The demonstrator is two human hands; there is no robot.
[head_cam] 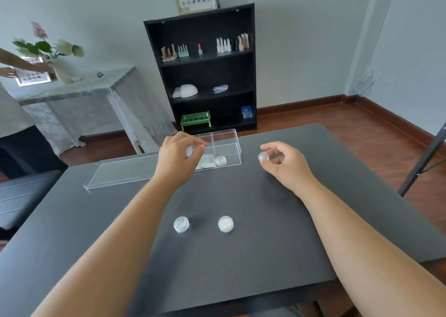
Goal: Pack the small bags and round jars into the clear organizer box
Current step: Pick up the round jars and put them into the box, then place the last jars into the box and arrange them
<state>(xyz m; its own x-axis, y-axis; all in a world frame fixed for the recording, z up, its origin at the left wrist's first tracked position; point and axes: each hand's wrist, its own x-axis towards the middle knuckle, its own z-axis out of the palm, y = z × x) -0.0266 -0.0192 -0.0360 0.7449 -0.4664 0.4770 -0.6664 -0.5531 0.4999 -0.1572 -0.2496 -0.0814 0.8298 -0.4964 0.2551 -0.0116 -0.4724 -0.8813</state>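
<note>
The clear organizer box stands at the far middle of the dark table, split into two compartments. Small bags lie in its left compartment and one round jar sits in the right one. My left hand hovers over the left compartment, pinching a small round jar. My right hand is to the right of the box, fingers closed on another round jar. Two more round jars rest on the table nearer me, between my forearms.
The box's clear lid lies flat to the left of the box. A black shelf stands behind the table. A person stands at the far left by a side table with a vase. A black stand leg is at the right.
</note>
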